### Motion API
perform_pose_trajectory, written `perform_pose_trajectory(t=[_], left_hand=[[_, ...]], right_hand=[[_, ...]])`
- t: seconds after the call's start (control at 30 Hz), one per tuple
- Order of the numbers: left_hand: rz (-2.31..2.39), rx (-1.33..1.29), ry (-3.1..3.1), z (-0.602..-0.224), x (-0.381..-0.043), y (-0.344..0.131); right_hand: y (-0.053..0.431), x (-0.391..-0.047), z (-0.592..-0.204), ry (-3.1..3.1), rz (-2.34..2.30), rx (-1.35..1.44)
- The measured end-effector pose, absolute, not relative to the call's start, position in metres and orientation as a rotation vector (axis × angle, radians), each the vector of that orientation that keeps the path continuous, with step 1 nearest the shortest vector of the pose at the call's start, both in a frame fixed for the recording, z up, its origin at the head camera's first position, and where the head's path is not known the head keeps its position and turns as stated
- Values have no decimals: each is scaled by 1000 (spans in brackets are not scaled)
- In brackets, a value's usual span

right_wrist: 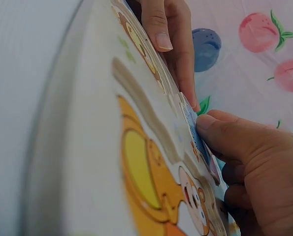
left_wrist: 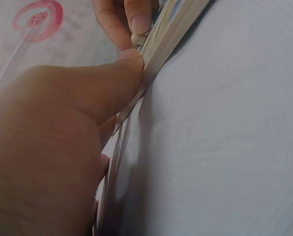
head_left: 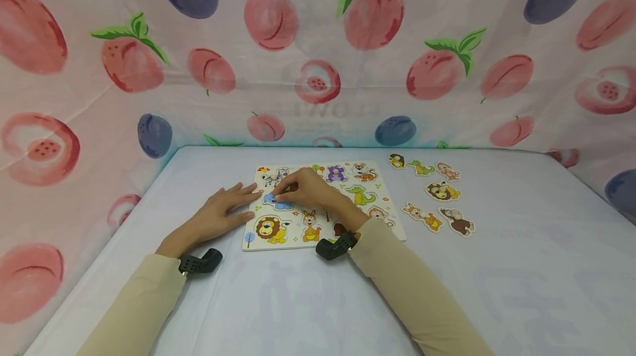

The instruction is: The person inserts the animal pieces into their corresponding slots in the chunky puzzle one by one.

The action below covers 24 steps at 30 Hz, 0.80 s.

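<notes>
A white wooden animal puzzle board (head_left: 293, 245) lies on the table. My right hand (head_left: 309, 187) is over its left half, thumb and fingertips pinching a small knob (left_wrist: 138, 39) on the blue elephant piece (head_left: 284, 206). That piece lies at the elephant's place on the board, partly covered by the fingers. My left hand (head_left: 218, 212) rests at the board's left edge with fingers spread and fairly straight; its fingertips touch the rim. Lion (head_left: 270, 229) and kangaroo (head_left: 311, 227) pictures show in the row nearest me.
Right of the board lie several loose animal pieces: a hedgehog (head_left: 396, 161), a crocodile (head_left: 421, 168), a monkey (head_left: 448, 171), a lion (head_left: 443, 191), a kangaroo (head_left: 423, 218) and a brown animal (head_left: 457, 222). A fruit-print curtain (head_left: 358, 102) hangs behind the white-covered table (head_left: 521, 256).
</notes>
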State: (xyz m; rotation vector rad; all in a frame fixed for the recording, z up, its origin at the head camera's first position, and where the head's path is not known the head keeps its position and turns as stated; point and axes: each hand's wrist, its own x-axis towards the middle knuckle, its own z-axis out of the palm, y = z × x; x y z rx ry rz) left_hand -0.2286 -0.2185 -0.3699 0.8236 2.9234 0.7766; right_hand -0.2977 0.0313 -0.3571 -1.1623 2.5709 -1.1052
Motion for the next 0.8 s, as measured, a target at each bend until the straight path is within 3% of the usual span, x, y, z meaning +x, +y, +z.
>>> perform_pose_trajectory(t=[0.8], left_hand=[[769,818,2925,-368,-228,-218]], right_hand=[[29,-297,-359,2567,-1122,-1068]])
